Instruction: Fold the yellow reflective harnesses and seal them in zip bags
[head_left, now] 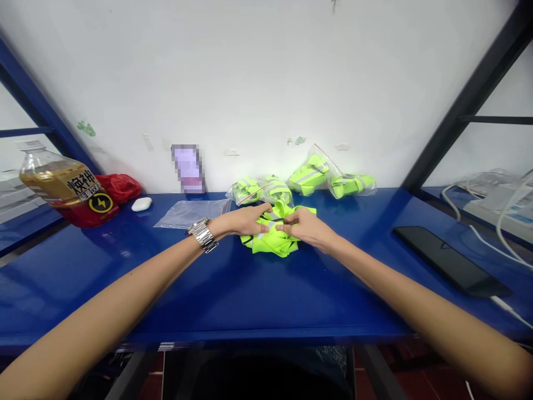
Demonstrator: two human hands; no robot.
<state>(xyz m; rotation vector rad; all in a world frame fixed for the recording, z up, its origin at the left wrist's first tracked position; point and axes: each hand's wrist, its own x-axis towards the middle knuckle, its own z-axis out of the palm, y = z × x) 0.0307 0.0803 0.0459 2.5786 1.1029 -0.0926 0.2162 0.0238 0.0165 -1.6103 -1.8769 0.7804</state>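
A neon-yellow reflective vest point(277, 243), crumpled and partly folded, lies on the blue table. My left hand point(247, 220) grips it from the left, thumb on top. From the right, my right hand point(306, 226) pinches the same fabric, its thumb close to the left thumb. Grey reflective strips and black edging show between the hands. An unfilled clear zip bag point(189, 214) lies flat to the left, its red-striped end near my left wrist. Behind the hands, several clear bags with folded yellow vests point(308, 175) rest against the wall.
A large drink bottle point(69, 186), a red plastic bag point(120, 188) and a white earphone case point(141, 204) stand at the left. One phone point(189, 169) leans on the wall. At the right lies a black phone point(449, 260) with a white cable point(510, 308).
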